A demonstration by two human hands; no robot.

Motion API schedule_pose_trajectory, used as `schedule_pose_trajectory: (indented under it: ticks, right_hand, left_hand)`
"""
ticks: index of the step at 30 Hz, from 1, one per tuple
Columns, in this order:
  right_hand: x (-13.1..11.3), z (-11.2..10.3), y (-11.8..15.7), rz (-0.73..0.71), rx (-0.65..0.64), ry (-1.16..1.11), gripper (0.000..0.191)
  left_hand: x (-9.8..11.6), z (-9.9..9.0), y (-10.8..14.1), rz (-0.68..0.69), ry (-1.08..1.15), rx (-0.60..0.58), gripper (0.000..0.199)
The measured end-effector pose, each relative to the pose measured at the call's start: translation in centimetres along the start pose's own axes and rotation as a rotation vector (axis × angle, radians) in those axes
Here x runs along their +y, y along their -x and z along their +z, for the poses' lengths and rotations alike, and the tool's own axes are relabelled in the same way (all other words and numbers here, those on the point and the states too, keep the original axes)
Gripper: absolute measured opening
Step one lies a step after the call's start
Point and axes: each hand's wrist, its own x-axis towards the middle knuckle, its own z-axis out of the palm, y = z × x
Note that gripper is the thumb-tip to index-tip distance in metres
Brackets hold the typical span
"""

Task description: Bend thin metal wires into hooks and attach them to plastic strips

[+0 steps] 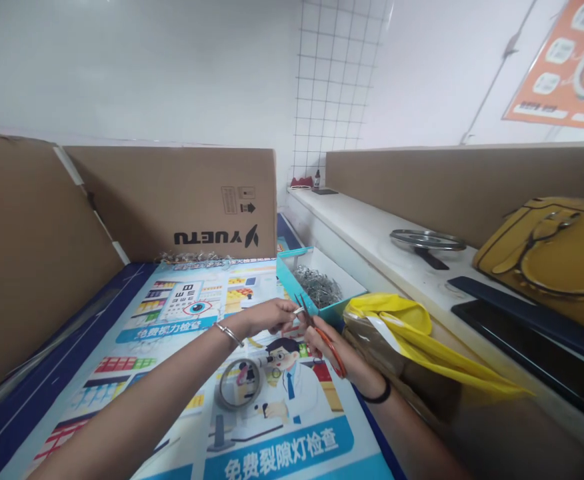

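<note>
My left hand [278, 315] reaches in over the printed poster sheet [172, 373], its fingers closed in a pinch. A small whitish bit [299, 311] shows at its fingertips; what it is I cannot make out. In my right hand [317, 339] is a pair of scissors [333, 353] with orange handles, the dark blades pointing up and away, close to the left fingertips. A roll of tape [222, 393] lies flat on the poster, below my left wrist. Just beyond both hands stands a turquoise box [288, 275] holding a heap of small shiny metallic pieces [317, 285].
Cardboard panels [172, 193] wall the left and back. Several clear, tangled pieces [192, 257] lie along the back edge. At right, a yellow plastic bag [397, 317] sits beside a white ledge [372, 220] bearing a glass lid [427, 240], a dark flat case and a yellow handbag [557, 253].
</note>
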Motion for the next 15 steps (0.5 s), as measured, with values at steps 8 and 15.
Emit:
schedule_pose_trajectory:
  ticks: [8,15]
  right_hand:
    - [0.0,0.1,-2.2,-0.045,0.016,0.039,0.038]
    - [0.4,0.0,-4.9,-0.088,0.077,-0.045,0.039]
  left_hand:
    - [3.8,-2.7,-3.0,-0.084,-0.126,-0.119,0.007]
    - [6.8,-4.0,-5.3,-0.168,-0.255,-0.121,0.008]
